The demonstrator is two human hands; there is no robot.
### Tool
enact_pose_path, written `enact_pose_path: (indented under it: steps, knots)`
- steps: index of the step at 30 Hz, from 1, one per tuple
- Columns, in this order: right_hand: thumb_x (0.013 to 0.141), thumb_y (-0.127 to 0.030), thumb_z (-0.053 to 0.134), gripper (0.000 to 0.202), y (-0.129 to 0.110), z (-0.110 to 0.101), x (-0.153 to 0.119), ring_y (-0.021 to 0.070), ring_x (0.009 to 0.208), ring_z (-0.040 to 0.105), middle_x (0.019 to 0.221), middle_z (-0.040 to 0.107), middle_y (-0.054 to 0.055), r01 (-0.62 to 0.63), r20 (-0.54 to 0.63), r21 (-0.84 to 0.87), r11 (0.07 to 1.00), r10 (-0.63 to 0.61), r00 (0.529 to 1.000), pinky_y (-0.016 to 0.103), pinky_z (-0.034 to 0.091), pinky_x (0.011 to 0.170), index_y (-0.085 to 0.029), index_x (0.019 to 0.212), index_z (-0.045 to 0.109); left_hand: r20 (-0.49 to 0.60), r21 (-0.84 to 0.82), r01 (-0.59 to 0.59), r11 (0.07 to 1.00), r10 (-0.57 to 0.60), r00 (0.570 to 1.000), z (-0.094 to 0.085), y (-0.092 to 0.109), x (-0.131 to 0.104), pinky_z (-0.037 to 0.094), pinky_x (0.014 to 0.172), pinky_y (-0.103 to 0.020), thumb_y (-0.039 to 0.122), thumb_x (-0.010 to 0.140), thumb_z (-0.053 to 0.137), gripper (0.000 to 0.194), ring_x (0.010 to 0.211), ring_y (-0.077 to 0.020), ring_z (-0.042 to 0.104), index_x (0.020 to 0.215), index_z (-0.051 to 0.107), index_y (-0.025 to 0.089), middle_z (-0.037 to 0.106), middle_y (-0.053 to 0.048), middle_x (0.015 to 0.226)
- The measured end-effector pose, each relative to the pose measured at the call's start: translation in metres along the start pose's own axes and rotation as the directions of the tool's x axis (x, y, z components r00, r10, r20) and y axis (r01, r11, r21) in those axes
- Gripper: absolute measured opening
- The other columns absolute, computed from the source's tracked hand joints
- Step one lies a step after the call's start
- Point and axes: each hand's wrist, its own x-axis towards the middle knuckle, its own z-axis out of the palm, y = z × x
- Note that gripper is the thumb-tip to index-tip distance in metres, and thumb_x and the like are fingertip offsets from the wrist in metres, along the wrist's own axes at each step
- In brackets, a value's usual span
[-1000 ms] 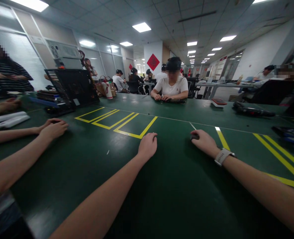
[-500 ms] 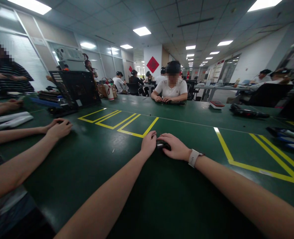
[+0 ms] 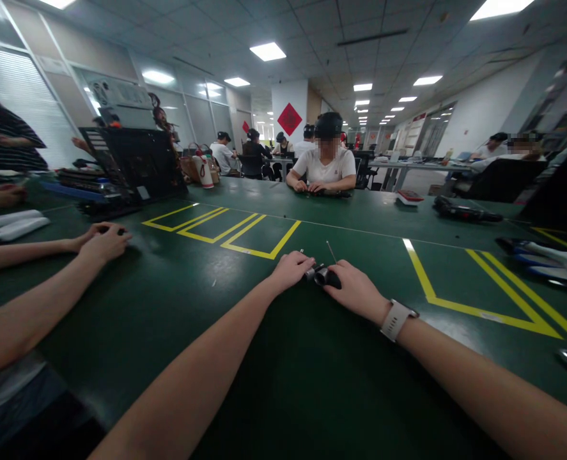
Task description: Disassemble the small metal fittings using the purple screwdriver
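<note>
Over the green table [image 3: 264, 358], my two hands are close together in front of me. My right hand [image 3: 357, 291] is closed around a black rounded piece with a grey ring-like open end [image 3: 321, 276], which faces left. A thin rod [image 3: 331, 252] sticks up just beyond my right fingers; what it belongs to is hidden. The fingers of my left hand [image 3: 290, 271] are closed on a small silvery cylindrical piece [image 3: 309, 273], mostly covered. A narrow gap shows between the two pieces. My right wrist wears a pale-strapped watch [image 3: 396, 319].
Yellow tape outlines [image 3: 247, 250] mark the table. At left are a co-worker's hands [image 3: 103, 243], white objects [image 3: 12, 225] and a black rack-like case [image 3: 132, 163]. Another person [image 3: 324, 166] sits opposite. Blue-and-white items [image 3: 546, 259] and a dark tool [image 3: 468, 209] lie at right.
The dark object held between both hands now shows as two pieces, one in each hand. My right hand has shifted slightly right, and the thin rod has come into sight.
</note>
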Motion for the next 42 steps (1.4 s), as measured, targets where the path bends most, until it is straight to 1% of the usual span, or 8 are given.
enact_pose_path:
  steps: [2,7,23,29,34,38,40,42]
  knots:
    - [0.088,-0.031,0.055,0.027,-0.002,0.002,0.002,0.0186,0.091,0.061,0.111,0.060,0.007,0.013,0.025,0.019,1.000,-0.013,1.000,0.039,0.051,0.077,-0.017,0.111,0.057,0.096,-0.032,-0.048,0.998,0.051,0.994,-0.010,-0.001,-0.003,0.043,0.091,-0.030,0.037,0.083,0.054,0.029,0.101,-0.0192,0.058,0.098,0.069,0.018,0.065,-0.007,0.103]
    - [0.088,-0.031,0.055,0.029,-0.004,0.003,0.013,0.0200,0.095,0.060,0.114,0.059,0.007,0.059,0.041,0.074,0.996,-0.062,0.997,0.041,0.050,0.079,-0.017,0.113,0.056,0.211,-0.094,-0.140,0.986,0.157,0.965,-0.030,-0.010,-0.010,0.041,0.095,-0.031,0.028,0.056,0.080,0.061,0.110,-0.0224,0.054,0.114,0.062,0.020,0.059,-0.007,0.119]
    - [0.088,-0.031,0.056,0.030,-0.014,0.017,0.036,0.0209,0.097,0.060,0.117,0.058,0.008,-0.072,-0.006,0.218,0.973,0.076,0.997,0.042,0.050,0.081,-0.017,0.115,0.055,0.075,0.008,-0.064,0.998,0.063,0.995,-0.034,-0.010,-0.012,0.045,0.078,-0.029,0.028,0.054,0.077,0.039,0.087,-0.0216,0.060,0.092,0.070,0.019,0.068,-0.002,0.088]
    - [0.088,-0.030,0.056,0.030,-0.010,0.000,0.000,0.0214,0.099,0.059,0.117,0.058,0.008,-0.227,0.012,0.363,0.904,0.239,0.971,0.043,0.049,0.083,-0.017,0.114,0.056,-0.029,-0.023,0.019,1.000,-0.020,0.999,-0.033,-0.012,-0.009,0.047,0.057,-0.026,0.052,0.081,0.047,0.045,0.070,-0.0186,0.061,0.094,0.069,0.015,0.068,-0.006,0.083]
    - [0.076,-0.030,0.069,0.040,-0.014,-0.019,-0.060,0.0229,0.102,0.059,0.114,0.062,0.008,-0.367,0.080,0.568,0.737,0.394,0.915,0.044,0.044,0.091,-0.017,0.113,0.059,-0.270,-0.016,0.047,0.999,-0.050,0.961,-0.035,-0.014,-0.007,0.048,0.069,-0.030,0.042,0.089,0.035,0.043,0.088,-0.0226,0.060,0.096,0.065,0.012,0.066,-0.011,0.095]
    - [0.073,-0.039,0.068,0.049,-0.025,-0.032,-0.111,0.0233,0.098,0.064,0.109,0.067,0.007,-0.479,0.210,0.722,0.499,0.502,0.839,0.038,0.049,0.086,-0.019,0.117,0.060,-0.412,-0.010,-0.022,1.000,0.016,0.911,-0.026,0.025,-0.024,0.047,0.079,-0.034,0.037,0.089,0.039,0.037,0.098,-0.0228,0.055,0.110,0.057,0.012,0.059,-0.014,0.111]
    - [0.073,-0.041,0.067,0.049,-0.030,-0.038,-0.132,0.0235,0.095,0.065,0.104,0.070,0.007,-0.513,0.276,0.766,0.387,0.523,0.806,0.037,0.051,0.082,-0.019,0.116,0.061,-0.291,-0.044,-0.280,0.959,0.255,0.922,-0.013,0.061,-0.042,0.049,0.074,-0.032,0.042,0.088,0.043,0.037,0.092,-0.0203,0.058,0.109,0.058,0.015,0.061,-0.011,0.106]
    - [0.070,-0.040,0.070,0.045,-0.035,-0.043,-0.148,0.0234,0.093,0.066,0.101,0.071,0.007,-0.514,0.355,0.837,0.191,0.526,0.773,0.037,0.050,0.083,-0.019,0.110,0.064,-0.053,-0.109,-0.592,0.799,0.590,0.806,0.003,0.098,-0.063,0.046,0.087,-0.035,0.044,0.085,0.050,0.040,0.101,-0.0217,0.056,0.111,0.057,0.015,0.062,-0.010,0.108]
